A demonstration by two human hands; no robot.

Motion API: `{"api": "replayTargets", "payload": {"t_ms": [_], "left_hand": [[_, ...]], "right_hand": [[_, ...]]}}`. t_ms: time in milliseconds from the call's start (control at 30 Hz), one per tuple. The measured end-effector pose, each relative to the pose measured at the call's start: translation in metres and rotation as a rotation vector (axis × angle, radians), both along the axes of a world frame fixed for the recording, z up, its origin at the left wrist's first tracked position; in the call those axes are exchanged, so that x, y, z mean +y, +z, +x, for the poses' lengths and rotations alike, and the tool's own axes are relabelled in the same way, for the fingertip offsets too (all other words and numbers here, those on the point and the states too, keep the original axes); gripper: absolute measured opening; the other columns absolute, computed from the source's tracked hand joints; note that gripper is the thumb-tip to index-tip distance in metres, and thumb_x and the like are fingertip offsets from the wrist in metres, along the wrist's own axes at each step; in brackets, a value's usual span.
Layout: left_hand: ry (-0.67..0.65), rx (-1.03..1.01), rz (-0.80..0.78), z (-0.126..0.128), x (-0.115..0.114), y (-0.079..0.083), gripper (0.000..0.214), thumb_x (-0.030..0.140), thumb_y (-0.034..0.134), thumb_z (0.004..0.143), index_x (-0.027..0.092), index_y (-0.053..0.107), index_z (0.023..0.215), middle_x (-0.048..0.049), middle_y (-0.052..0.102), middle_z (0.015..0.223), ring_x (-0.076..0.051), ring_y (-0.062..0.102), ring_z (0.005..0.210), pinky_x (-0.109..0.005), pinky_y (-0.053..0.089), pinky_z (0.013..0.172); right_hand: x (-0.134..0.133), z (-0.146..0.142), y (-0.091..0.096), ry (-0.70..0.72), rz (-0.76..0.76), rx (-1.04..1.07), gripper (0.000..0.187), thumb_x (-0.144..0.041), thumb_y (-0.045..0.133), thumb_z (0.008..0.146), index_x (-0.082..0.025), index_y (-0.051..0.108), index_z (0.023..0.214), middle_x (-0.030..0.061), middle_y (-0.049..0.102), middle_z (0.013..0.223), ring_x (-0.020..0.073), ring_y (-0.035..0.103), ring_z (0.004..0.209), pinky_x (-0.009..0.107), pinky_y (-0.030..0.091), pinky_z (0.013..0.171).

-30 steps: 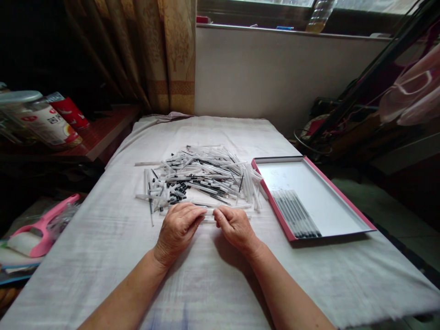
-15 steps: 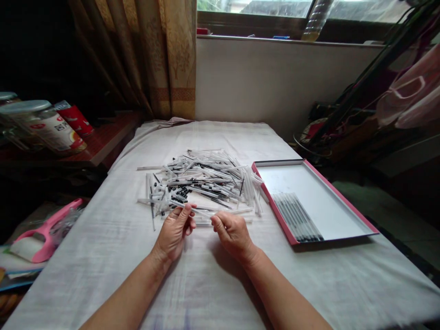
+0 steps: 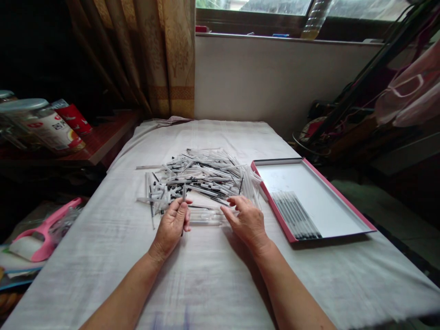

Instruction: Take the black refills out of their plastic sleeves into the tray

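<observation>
White plastered wall (image 3: 261,78), far beyond the fingers (image 3: 178,208). Daylit window (image 3: 261,5), above it. Gold patterned curtain (image 3: 165,55), beyond-left. Dark wooden shelf (image 3: 103,137), left. Pale tiled floor (image 3: 395,206), right. White-clothed table (image 3: 213,275), beneath.

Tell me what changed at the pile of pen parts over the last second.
The left hand drew apart from the right and now pinches a thin dark refill in its fingers, roughly upright at the pile's near edge. The right hand moved right and forward, and its fingers are spread open on the clear tubes of the pile. The pile, the red-rimmed tray and the row of pens in it stayed put.
</observation>
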State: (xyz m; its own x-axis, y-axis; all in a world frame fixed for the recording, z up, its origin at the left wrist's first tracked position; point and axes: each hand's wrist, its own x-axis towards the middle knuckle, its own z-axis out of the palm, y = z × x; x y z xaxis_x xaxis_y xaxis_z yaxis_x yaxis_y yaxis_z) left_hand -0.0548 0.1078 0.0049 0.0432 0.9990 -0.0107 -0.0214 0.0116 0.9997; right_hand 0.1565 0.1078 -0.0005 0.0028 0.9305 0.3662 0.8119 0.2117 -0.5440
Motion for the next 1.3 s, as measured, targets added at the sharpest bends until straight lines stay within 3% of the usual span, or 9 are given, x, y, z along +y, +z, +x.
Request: {"api": "replayTargets", "payload": {"t_ms": [67,133,200,300,467,567,1000,1300], "left_hand": [[-0.041,0.142,0.038,-0.001,0.000,-0.004,0.049,0.059,0.055,0.086,0.017,0.065,0.109,0.0045,0.057,0.060,-0.009,0.053,0.046,-0.021,0.047,0.046],[-0.067,0.287,0.115,0.000,0.001,-0.007,0.046,0.054,0.056,0.086,0.016,0.069,0.109,-0.0029,0.070,0.075,-0.016,0.067,0.067,-0.026,0.055,0.062],[-0.090,0.400,0.191,0.000,0.001,-0.010,0.040,0.047,0.057,0.087,0.017,0.072,0.109,-0.0072,0.076,0.097,-0.023,0.070,0.093,-0.033,0.056,0.083],[-0.141,0.517,0.275,0.000,0.000,-0.013,0.034,0.040,0.055,0.089,0.022,0.072,0.113,-0.0052,0.074,0.111,-0.023,0.069,0.103,-0.035,0.053,0.093],[-0.204,0.660,0.407,-0.003,-0.002,-0.013,0.030,0.034,0.054,0.092,0.025,0.070,0.116,-0.0032,0.075,0.109,-0.019,0.070,0.099,-0.030,0.055,0.088],[-0.209,0.740,0.453,-0.005,-0.002,-0.013,0.030,0.033,0.053,0.093,0.025,0.070,0.117,-0.0035,0.075,0.107,-0.019,0.071,0.096,-0.029,0.056,0.085],[-0.187,0.847,0.518,-0.008,-0.001,-0.009,0.029,0.031,0.052,0.093,0.025,0.070,0.115,-0.0022,0.076,0.105,-0.018,0.071,0.094,-0.028,0.056,0.082],[-0.295,0.993,0.522,-0.012,-0.003,-0.002,0.028,0.030,0.054,0.092,0.028,0.070,0.115,-0.0016,0.075,0.092,-0.017,0.070,0.080,-0.025,0.054,0.069]], "right_hand": [[0.000,-0.001,0.001,-0.017,-0.044,-0.149,0.023,-0.040,0.067,0.082,-0.019,0.068,0.092,0.0090,0.067,0.094,0.0229,0.060,0.086,0.031,0.042,0.074],[-0.002,-0.003,0.003,-0.016,-0.094,-0.241,0.019,-0.038,0.068,0.082,-0.020,0.069,0.088,0.0087,0.067,0.095,0.0239,0.059,0.091,0.031,0.043,0.075],[-0.002,-0.006,0.003,-0.016,-0.119,-0.270,0.012,-0.032,0.065,0.084,-0.021,0.069,0.085,0.0076,0.067,0.094,0.0229,0.059,0.091,0.030,0.043,0.076],[-0.001,-0.005,0.001,-0.015,-0.102,-0.207,0.008,-0.023,0.061,0.085,-0.020,0.067,0.089,0.0070,0.068,0.092,0.0214,0.061,0.089,0.029,0.044,0.075],[0.002,0.001,-0.007,0.102,-0.051,0.137,0.011,-0.016,0.059,0.083,-0.021,0.066,0.091,0.0013,0.070,0.080,0.0159,0.063,0.070,0.027,0.046,0.069],[0.002,0.002,-0.008,0.180,-0.001,0.222,0.010,-0.017,0.059,0.083,-0.021,0.066,0.090,0.0021,0.071,0.082,0.0158,0.064,0.070,0.027,0.047,0.070],[0.003,0.006,-0.010,0.247,0.075,0.186,0.013,-0.016,0.059,0.085,-0.021,0.067,0.094,0.0061,0.073,0.089,0.0183,0.066,0.076,0.030,0.051,0.073],[0.002,0.008,-0.009,0.380,0.041,0.167,0.019,-0.015,0.059,0.087,-0.021,0.070,0.101,0.0070,0.074,0.092,0.0189,0.068,0.081,0.030,0.052,0.074]]}}
